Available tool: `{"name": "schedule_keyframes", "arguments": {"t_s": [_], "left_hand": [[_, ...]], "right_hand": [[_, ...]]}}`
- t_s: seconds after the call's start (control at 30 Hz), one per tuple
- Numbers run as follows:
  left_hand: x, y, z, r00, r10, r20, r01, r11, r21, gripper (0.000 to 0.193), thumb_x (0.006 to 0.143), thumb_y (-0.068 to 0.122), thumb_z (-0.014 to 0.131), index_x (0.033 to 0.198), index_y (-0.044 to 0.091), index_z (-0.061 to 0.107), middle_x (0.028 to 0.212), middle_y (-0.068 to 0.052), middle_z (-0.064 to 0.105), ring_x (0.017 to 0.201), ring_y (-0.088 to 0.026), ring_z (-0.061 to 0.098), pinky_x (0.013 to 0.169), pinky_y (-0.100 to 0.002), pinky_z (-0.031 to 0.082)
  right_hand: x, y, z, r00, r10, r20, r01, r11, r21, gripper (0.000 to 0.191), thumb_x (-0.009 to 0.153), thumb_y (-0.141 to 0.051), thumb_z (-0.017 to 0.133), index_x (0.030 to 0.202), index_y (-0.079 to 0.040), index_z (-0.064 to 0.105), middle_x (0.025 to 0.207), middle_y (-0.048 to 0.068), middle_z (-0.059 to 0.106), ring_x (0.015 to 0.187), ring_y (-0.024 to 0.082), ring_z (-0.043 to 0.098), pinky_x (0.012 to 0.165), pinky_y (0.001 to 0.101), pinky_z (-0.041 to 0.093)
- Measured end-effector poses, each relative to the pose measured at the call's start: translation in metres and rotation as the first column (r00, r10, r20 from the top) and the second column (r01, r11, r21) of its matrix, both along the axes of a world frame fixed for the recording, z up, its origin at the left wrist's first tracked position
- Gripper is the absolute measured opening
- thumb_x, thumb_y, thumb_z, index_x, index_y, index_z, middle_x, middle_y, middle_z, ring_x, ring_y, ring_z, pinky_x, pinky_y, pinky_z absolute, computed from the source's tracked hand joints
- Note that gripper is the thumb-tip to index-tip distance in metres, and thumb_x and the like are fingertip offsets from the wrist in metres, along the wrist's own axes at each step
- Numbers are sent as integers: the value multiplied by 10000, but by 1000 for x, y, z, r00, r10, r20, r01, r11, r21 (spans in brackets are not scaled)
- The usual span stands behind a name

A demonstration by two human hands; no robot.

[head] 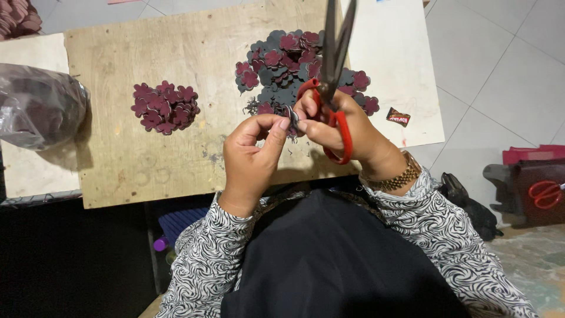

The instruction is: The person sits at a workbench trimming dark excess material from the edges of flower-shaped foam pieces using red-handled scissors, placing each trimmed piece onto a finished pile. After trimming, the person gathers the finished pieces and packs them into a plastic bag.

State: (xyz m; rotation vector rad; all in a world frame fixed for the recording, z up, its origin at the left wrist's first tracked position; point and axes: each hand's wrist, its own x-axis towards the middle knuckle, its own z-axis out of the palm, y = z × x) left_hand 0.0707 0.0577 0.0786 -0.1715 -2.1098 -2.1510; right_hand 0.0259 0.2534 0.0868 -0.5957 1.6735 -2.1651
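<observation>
A small grey flower-shaped cutout (292, 118) sits pinched between the 2 hands, just above the near edge of the wooden board (118, 171). It looks thin, light and bendy — probably a sheet of felt or foam — so it should flex easily and want holding by its edge, close to where the blades meet it. The left hand (250, 156) is narrowed to a pinch, thumb and forefinger closed on the piece. The right hand (338, 126) grips red-handled scissors (335, 70), fingers through the loops, and its fingertips also touch the cutout; the long dark blades point up and away, nearly closed.

Just beyond the hands lies a loose heap of grey and maroon flower cutouts (288, 65), partly hidden behind the blades. Well to the left on the board is a tidier pile of maroon flowers (165, 108). A clear plastic bag (35, 106) rests at the far left edge. A small dark wrapper (398, 117) lies on the white sheet (394, 59) to the right, and a 2nd pair of red scissors (547, 193) sits on a dark box on the floor — well apart from the work.
</observation>
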Motion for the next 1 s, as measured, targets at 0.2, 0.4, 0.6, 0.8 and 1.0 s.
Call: {"name": "schedule_keyframes", "arguments": {"t_s": [0.2,0.4,0.6,0.8,1.0], "left_hand": [[0,1,-3,996,-63,65,45,970,238,126,1048,119,674,1078,-3,682,975,0,699,868,-45,607,777,-202,509],[1,2,1,1000,-18,10,17,996,91,121,1045,113,687,1063,-6,696,941,2,690,829,-42,582,750,-198,497],[0,-2,-2,999,-39,-8,39,997,70,107,1050,110,671,1067,6,685,957,12,696,853,-41,615,779,-202,520],[-9,-13,-21,973,-191,131,151,952,267,171,1102,171,630,1129,10,678,1014,-18,676,888,-68,590,787,-232,503],[-23,-20,-32,906,-282,317,41,802,596,118,1065,190,538,1074,76,566,1183,-134,706,991,-221,737,715,-286,589]], "right_hand": [[5,-2,5,984,2,181,31,983,-184,214,902,-91,655,996,-108,463,972,48,581,880,163,602,811,335,517],[11,-7,9,991,-98,86,100,995,-20,296,912,-73,738,985,-121,455,984,29,554,897,128,558,809,296,497],[13,-7,6,989,-130,-68,135,988,72,364,940,-25,780,945,-135,434,998,29,546,940,115,559,828,265,510],[15,-1,-1,975,-187,120,190,982,-7,238,949,-82,720,967,-122,486,945,8,571,869,109,569,783,275,495],[7,18,-19,911,-410,33,408,911,66,245,978,-57,726,1007,-111,488,927,-1,568,825,99,556,744,257,468]]}}
